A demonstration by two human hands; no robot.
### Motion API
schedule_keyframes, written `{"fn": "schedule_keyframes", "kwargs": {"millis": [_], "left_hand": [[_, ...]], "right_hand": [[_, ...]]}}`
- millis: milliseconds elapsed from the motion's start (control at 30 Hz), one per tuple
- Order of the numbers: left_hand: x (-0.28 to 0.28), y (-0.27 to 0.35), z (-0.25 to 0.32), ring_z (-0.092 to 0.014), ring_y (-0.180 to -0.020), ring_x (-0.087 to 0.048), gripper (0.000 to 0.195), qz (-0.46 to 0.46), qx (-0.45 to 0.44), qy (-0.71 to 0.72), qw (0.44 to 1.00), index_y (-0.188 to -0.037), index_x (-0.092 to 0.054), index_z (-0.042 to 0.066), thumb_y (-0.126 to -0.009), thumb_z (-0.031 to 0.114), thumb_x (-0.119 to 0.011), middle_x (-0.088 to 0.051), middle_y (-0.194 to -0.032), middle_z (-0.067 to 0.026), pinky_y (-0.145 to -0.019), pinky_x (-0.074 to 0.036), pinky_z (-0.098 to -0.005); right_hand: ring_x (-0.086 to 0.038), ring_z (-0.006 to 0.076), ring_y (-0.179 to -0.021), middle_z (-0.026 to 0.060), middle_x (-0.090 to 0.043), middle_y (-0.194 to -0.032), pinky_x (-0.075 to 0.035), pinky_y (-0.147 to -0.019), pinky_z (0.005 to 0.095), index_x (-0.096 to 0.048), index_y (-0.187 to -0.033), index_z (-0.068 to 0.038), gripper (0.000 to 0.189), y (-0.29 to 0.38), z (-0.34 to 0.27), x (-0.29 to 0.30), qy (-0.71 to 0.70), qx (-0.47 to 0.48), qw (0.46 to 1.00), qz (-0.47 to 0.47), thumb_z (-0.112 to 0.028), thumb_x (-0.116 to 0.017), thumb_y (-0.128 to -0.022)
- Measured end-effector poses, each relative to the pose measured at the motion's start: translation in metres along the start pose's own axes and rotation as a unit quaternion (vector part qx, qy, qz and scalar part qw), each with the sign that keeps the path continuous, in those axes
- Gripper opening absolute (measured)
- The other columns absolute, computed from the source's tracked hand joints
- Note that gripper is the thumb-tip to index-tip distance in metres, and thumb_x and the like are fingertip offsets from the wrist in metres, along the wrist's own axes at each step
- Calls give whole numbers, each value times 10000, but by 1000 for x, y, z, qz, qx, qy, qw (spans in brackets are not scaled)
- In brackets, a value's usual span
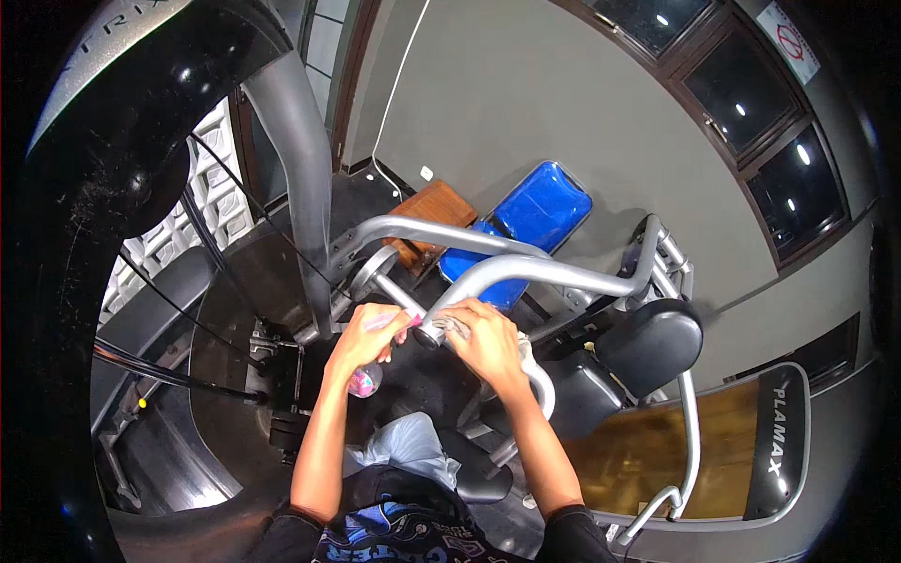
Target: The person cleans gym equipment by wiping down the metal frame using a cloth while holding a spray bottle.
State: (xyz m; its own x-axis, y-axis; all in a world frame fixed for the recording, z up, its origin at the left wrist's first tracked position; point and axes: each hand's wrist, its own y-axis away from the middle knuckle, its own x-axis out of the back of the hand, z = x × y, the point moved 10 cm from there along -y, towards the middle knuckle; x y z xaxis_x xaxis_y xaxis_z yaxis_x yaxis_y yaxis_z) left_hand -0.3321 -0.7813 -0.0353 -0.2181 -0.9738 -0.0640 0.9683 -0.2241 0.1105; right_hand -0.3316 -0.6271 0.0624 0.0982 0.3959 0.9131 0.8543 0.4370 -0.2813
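My left hand [373, 336] grips a clear spray bottle [364, 381] with a pink label, its pink nozzle [414, 321] pointing towards the end of a silver tube. In my right hand [484, 339] is a crumpled pale cloth [452, 326], pressed against that curved silver tube [486, 273] of a gym machine. A round black end cap [427, 337] closes the tube between my two hands. The bottle's upper part is mostly hidden by my fingers.
Beyond the tube stand a blue padded bench [542, 204] and a brown wooden box [436, 211]. A black padded seat [647, 345] is at right. Black cables [232, 179] and a grey upright post [303, 155] rise at left. Dark windows [739, 105] line the wall.
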Motion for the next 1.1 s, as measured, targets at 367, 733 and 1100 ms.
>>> {"fn": "schedule_keyframes", "kwargs": {"millis": [367, 733, 1100], "left_hand": [[3, 5, 5, -119, -418, -544, 442, 22, 4, -28, 999, -729, -654, -9, -941, 377, -627, -587, -594, -30, -415, -424, -273], [13, 13, -2, -106, -431, -542, 437, 34, -9, 46, 998, -740, -643, -11, -948, 373, -660, -594, -610, -32, -413, -413, -270], [0, 13, -8, -92, -473, -557, 286, 14, 4, 25, 1000, -882, -708, -19, -915, 264, -733, -628, -703, -37, -425, -434, -259]], "right_hand": [[-695, 316, -953, 112, -716, -1047, -538, -866, 400, -766, -1067, -130, 246, 3, 28, 26, -135, -132, 980, 69, -188, -679, -845], [-691, 313, -947, 95, -687, -1075, -553, -820, 433, -730, -1104, -121, 283, 37, -13, -14, -30, -80, 996, 23, -182, -714, -828], [-713, 315, -893, 145, -711, -977, -544, -806, 375, -709, -1088, -41, 231, 75, 4, -32, -146, -170, 939, 262, -120, -695, -872]]}}
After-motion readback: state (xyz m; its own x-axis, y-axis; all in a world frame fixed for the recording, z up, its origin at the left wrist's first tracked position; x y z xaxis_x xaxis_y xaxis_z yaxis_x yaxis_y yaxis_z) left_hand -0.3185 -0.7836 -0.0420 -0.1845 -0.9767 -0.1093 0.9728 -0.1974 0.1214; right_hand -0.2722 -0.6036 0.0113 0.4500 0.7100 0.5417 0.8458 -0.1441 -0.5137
